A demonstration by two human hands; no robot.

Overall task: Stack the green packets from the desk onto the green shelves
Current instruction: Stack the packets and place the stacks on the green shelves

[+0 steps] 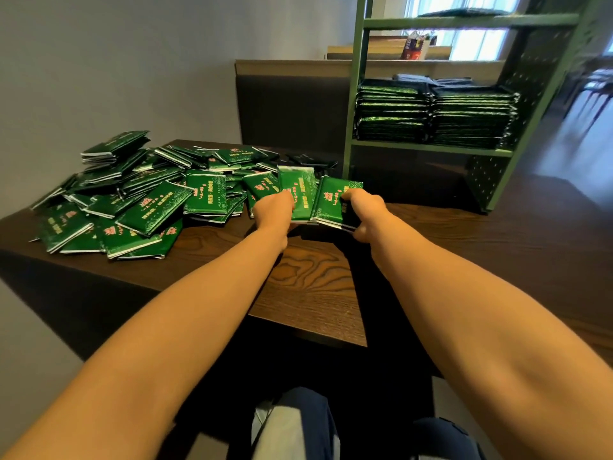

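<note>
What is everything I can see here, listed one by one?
loose packets: many, green, heaped on the desk's left part
held packets: several, green, fanned between both hands
stacked packets: two neat piles, green, on the middle shelf
shelves: one unit, green, at the desk's far right
desk: one, dark wood, before the person
carton: one, red and white, on the ledge behind
left hand: one, grips the held packets
right hand: one, grips the held packets
</note>
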